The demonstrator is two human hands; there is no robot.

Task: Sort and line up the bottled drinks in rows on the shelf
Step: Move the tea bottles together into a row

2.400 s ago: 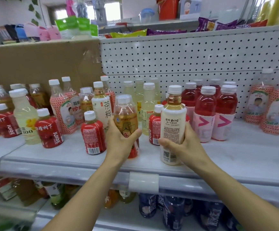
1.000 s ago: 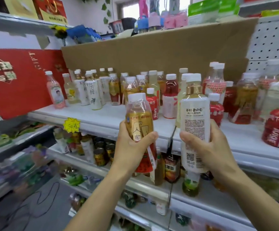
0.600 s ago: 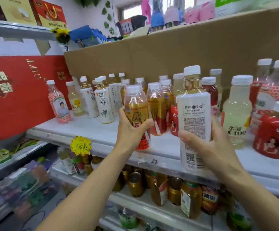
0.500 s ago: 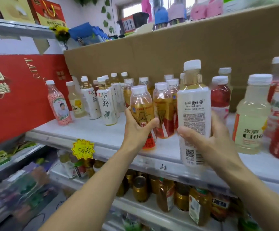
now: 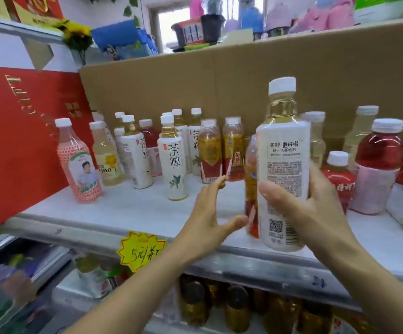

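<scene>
Gripping one white-labelled tea bottle (image 5: 283, 165) upright over the shelf's (image 5: 123, 208) front edge in right hand's (image 5: 301, 208) curled fingers; holding left hand (image 5: 207, 218) spread, empty, just beside the nearest of three amber tea bottles (image 5: 209, 153) standing there.

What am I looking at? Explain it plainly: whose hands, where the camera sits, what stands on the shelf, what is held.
No machine here: these are a person's two bare hands, filmed by one camera worn on the head, looking forward and down. The left hand is open and holds nothing, beside an amber tea bottle standing on the shelf. The right hand has a tall white-labelled tea bottle in its grip, upright near the shelf's front edge. Further back stand more white-labelled tea bottles, a pink-netted bottle and a red drink bottle, before a cardboard sheet.
</scene>
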